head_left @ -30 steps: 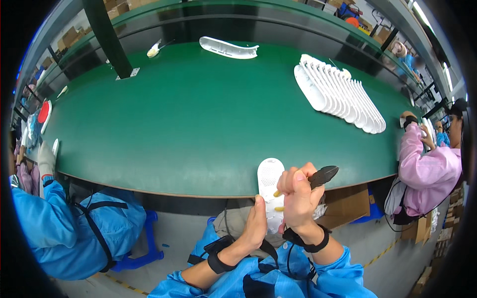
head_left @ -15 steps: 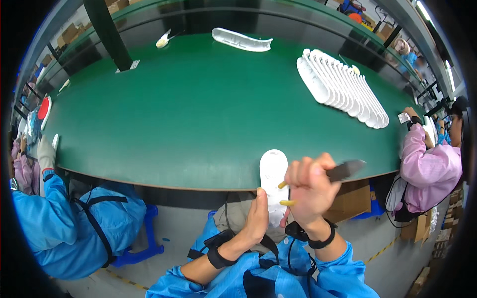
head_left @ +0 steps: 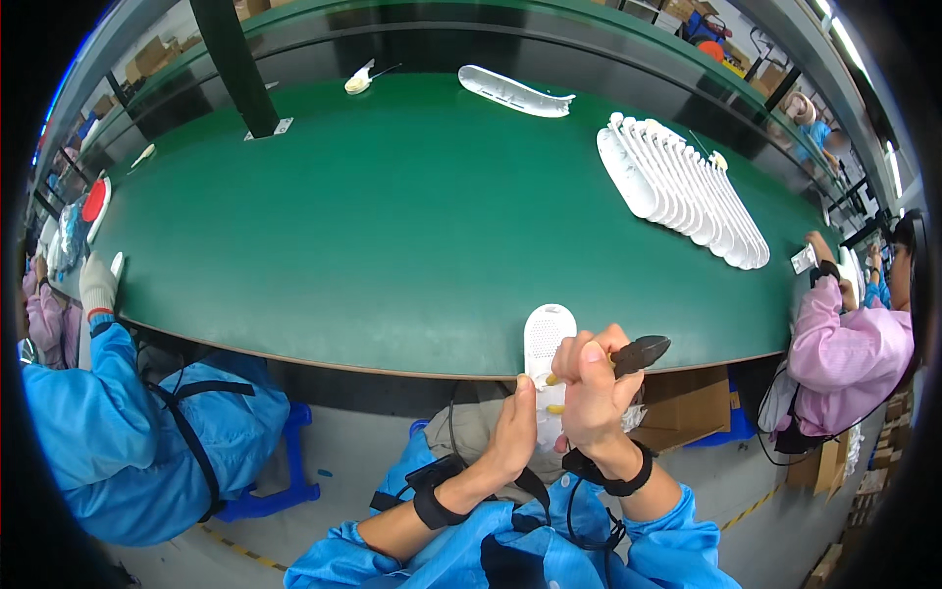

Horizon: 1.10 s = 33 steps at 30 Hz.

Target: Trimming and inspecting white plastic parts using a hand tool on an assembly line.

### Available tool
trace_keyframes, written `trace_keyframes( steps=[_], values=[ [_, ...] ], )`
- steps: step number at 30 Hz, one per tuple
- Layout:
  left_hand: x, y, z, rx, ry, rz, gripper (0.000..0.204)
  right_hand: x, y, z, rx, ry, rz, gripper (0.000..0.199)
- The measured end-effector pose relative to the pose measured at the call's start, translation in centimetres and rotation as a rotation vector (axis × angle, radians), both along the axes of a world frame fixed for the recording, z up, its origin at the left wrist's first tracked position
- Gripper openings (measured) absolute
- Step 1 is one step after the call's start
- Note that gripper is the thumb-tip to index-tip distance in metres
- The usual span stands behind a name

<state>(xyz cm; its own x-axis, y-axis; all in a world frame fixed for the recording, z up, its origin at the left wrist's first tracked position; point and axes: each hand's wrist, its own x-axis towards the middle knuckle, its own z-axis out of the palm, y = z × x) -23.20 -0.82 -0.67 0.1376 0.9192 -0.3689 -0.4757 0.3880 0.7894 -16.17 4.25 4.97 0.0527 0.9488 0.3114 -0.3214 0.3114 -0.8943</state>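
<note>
Green desk [head_left: 392, 226] carries, at its near edge, a white oblong part [head_left: 548, 344], long axis pointing away from the person; left hand [head_left: 512, 432] grips its lower end from beneath, right hand [head_left: 594, 388], just beside, fisted round dark cutters [head_left: 638, 351].

Both forearms come up from the lower edge in blue sleeves pushed back, each wrist wearing a black band. The left hand [head_left: 512, 439] is raised with palm turned inward, fingers curled and thumb pointing up. The right hand [head_left: 596, 390] sits just beside it, slightly higher, closed into a fist with knuckles toward the camera, the two hands almost touching
</note>
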Motion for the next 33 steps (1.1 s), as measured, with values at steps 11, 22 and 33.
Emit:
trace_keyframes(
  steps=[11,22,33],
  values=[
    [-0.1,0.3,0.1,0.063,0.006,0.018,0.059,0.4,-0.1,-0.8,0.158,-0.181,-0.056,0.024],
    [-2.1,0.9,0.6,-0.006,-0.236,-0.247,0.064,0.4,-0.2,-0.6,0.114,-0.058,0.125,0.025],
    [-2.6,1.1,0.0,0.039,-0.220,-0.293,0.058,-1.5,1.8,-0.1,-0.058,-0.364,0.093,0.016]
  ],
)
